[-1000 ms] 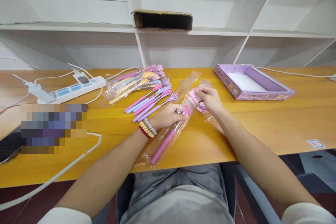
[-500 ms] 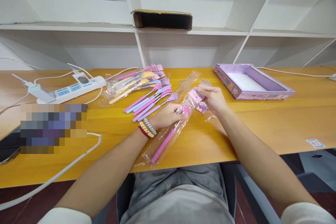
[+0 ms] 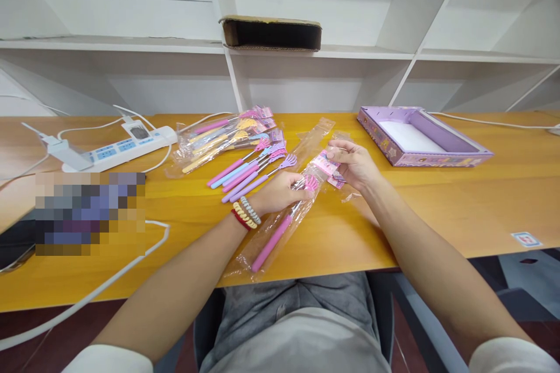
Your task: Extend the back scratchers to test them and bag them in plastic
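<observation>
A pink hand-shaped scratcher (image 3: 272,243) lies in a clear plastic bag, slanting toward the table's front edge. My left hand (image 3: 284,191) pinches the bag around the scratcher's neck, just below its pink head. At the bag's upper end, my right hand (image 3: 355,164) grips a pink printed card (image 3: 324,162) between thumb and fingers. More small cards (image 3: 336,180) lie beneath that hand. Several loose scratchers (image 3: 251,170) in pink, blue and purple rest left of my left hand. Behind them is a pile of bagged scratchers (image 3: 223,137).
A purple open box (image 3: 441,158) stands at the back right. To the left are a white power strip (image 3: 118,148) with cables and a blurred-out item (image 3: 87,215). A cardboard box (image 3: 271,35) sits on the white shelf behind the wooden table (image 3: 437,204).
The pink card has shifted slightly left and down with my right hand's fingers, toward the scratcher's head. My left hand has stayed in place.
</observation>
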`<state>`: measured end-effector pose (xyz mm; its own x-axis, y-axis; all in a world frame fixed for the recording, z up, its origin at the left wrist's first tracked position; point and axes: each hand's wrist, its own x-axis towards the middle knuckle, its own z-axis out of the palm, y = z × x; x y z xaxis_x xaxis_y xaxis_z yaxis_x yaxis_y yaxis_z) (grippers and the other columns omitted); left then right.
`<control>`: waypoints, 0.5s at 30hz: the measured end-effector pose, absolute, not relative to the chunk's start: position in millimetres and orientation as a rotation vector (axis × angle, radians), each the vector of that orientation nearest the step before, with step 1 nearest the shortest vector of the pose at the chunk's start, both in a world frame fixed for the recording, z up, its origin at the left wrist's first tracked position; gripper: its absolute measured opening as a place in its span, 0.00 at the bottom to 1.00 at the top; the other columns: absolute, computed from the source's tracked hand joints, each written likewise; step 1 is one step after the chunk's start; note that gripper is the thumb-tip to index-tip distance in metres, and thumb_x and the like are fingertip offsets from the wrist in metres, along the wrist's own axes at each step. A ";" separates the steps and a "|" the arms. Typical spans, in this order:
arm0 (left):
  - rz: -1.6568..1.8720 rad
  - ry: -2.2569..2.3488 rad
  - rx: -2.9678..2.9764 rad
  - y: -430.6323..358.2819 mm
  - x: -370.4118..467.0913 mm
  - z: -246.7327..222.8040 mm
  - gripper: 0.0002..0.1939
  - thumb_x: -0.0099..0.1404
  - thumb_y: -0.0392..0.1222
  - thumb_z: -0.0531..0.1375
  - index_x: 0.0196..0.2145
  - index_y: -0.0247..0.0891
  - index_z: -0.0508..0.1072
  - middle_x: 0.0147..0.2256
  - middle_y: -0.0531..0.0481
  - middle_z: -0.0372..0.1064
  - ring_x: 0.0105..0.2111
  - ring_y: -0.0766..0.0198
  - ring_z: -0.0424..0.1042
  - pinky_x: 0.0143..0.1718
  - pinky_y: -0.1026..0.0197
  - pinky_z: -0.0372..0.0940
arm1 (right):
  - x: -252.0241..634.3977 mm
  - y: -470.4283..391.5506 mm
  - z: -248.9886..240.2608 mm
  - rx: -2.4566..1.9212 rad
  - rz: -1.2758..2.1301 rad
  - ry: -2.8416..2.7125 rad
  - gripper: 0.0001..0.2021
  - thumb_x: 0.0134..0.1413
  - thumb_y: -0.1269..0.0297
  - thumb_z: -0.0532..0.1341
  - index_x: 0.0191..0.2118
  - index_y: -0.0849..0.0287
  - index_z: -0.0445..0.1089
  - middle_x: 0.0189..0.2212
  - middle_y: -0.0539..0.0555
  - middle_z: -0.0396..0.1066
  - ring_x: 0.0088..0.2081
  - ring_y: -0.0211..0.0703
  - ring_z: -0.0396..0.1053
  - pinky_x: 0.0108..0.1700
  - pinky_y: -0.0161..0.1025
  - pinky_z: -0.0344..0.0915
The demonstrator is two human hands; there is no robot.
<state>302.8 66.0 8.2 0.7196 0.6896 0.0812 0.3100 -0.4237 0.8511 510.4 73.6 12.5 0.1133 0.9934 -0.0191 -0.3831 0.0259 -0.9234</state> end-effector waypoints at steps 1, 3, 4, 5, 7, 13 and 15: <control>0.542 0.752 2.026 66.0 302.6 8.6 0.13 0.59 0.46 0.58 0.24 0.35 0.62 0.23 0.57 0.55 0.24 0.70 0.54 0.26 0.65 0.51 | 510.3 73.3 12.9 -0.967 1.305 -0.856 0.15 0.29 0.73 0.71 0.30 0.60 0.71 0.23 0.50 0.72 0.25 0.37 0.68 0.28 0.36 0.67; 0.564 0.736 2.032 66.3 302.0 9.6 0.13 0.59 0.46 0.58 0.24 0.35 0.62 0.24 0.56 0.56 0.25 0.70 0.55 0.28 0.64 0.52 | 510.7 73.5 13.3 -0.978 1.363 -0.881 0.07 0.35 0.71 0.67 0.27 0.61 0.71 0.24 0.52 0.72 0.25 0.37 0.68 0.27 0.36 0.67; 0.572 0.733 2.034 66.6 301.5 10.2 0.12 0.59 0.45 0.58 0.24 0.35 0.63 0.24 0.56 0.56 0.25 0.70 0.55 0.28 0.64 0.53 | 511.3 73.8 13.2 -0.987 1.397 -0.881 0.05 0.38 0.70 0.66 0.26 0.62 0.71 0.23 0.52 0.72 0.24 0.38 0.68 0.26 0.36 0.67; 0.577 0.732 2.035 66.8 301.1 10.7 0.12 0.59 0.45 0.58 0.25 0.35 0.63 0.25 0.56 0.56 0.26 0.70 0.55 0.29 0.64 0.53 | 512.0 74.2 13.1 -0.996 1.433 -0.877 0.03 0.40 0.69 0.64 0.26 0.62 0.71 0.23 0.53 0.72 0.24 0.38 0.67 0.25 0.37 0.67; 0.579 0.734 2.031 67.3 300.2 11.6 0.11 0.59 0.45 0.58 0.25 0.35 0.63 0.25 0.56 0.56 0.26 0.69 0.56 0.29 0.64 0.53 | 513.7 74.9 12.8 -1.004 1.484 -0.869 0.03 0.43 0.69 0.62 0.26 0.63 0.71 0.21 0.54 0.71 0.22 0.40 0.67 0.24 0.38 0.68; 0.568 0.750 2.007 68.9 298.8 9.9 0.12 0.59 0.47 0.58 0.26 0.35 0.64 0.25 0.56 0.57 0.26 0.69 0.57 0.30 0.64 0.55 | 518.8 73.6 14.0 -0.991 1.483 -1.003 0.05 0.39 0.75 0.62 0.28 0.65 0.72 0.22 0.55 0.73 0.21 0.41 0.70 0.25 0.39 0.70; 0.562 0.748 2.003 69.6 298.6 8.4 0.12 0.59 0.46 0.58 0.26 0.35 0.64 0.25 0.56 0.58 0.26 0.69 0.57 0.30 0.64 0.55 | 520.3 73.4 14.5 -0.993 1.490 -1.006 0.06 0.39 0.75 0.63 0.29 0.66 0.73 0.22 0.55 0.73 0.22 0.41 0.71 0.25 0.39 0.71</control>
<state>298.6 69.6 8.4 0.7138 0.6936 0.0964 0.2858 -0.4143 0.8641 520.3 73.4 14.5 -0.1225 0.9892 -0.0802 -0.2955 -0.1134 -0.9486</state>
